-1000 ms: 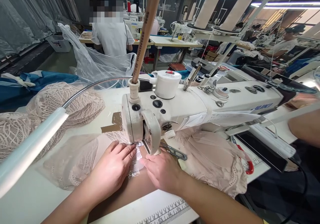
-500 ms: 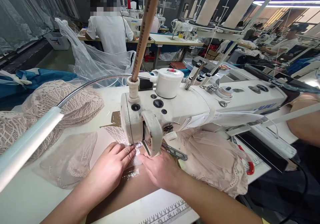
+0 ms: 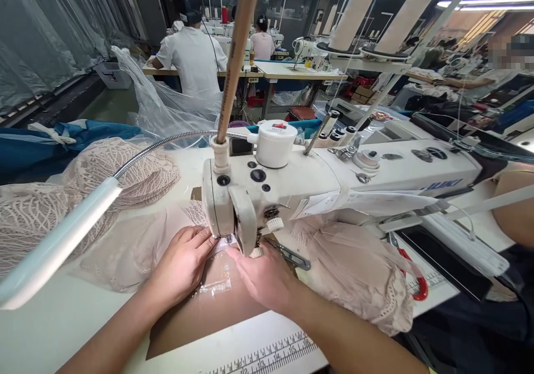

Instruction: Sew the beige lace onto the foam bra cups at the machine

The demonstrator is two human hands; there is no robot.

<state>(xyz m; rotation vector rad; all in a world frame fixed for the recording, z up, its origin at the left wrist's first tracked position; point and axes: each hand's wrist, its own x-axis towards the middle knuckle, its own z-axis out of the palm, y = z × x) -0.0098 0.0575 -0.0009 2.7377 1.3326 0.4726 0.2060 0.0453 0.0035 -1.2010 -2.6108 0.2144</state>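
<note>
A beige lace piece (image 3: pixel 177 215) lies under the head of a white sewing machine (image 3: pixel 275 187). My left hand (image 3: pixel 186 260) rests on it left of the needle area, its fingers bent together and pressing the fabric near the presser foot. From the right, my right hand (image 3: pixel 267 276) reaches in beside the presser foot. Its thumb and forefinger meet the fabric's near edge, while the other fingers are partly hidden behind the machine head. Beneath both hands is a brown board (image 3: pixel 212 318) with shiny clear tape on it.
Beige lace cups (image 3: pixel 120 165) are piled at the left, under a lamp tube (image 3: pixel 62 243). More beige lace fabric (image 3: pixel 359 274) lies right of the needle, beside red-handled scissors (image 3: pixel 419 285). A printed ruler (image 3: pixel 275 354) runs along the front edge. Co-workers sit further back.
The lace has shifted away from me beneath the presser foot, uncovering more brown board in front. Both hands stay beside the needle. The camera view has tilted slightly.
</note>
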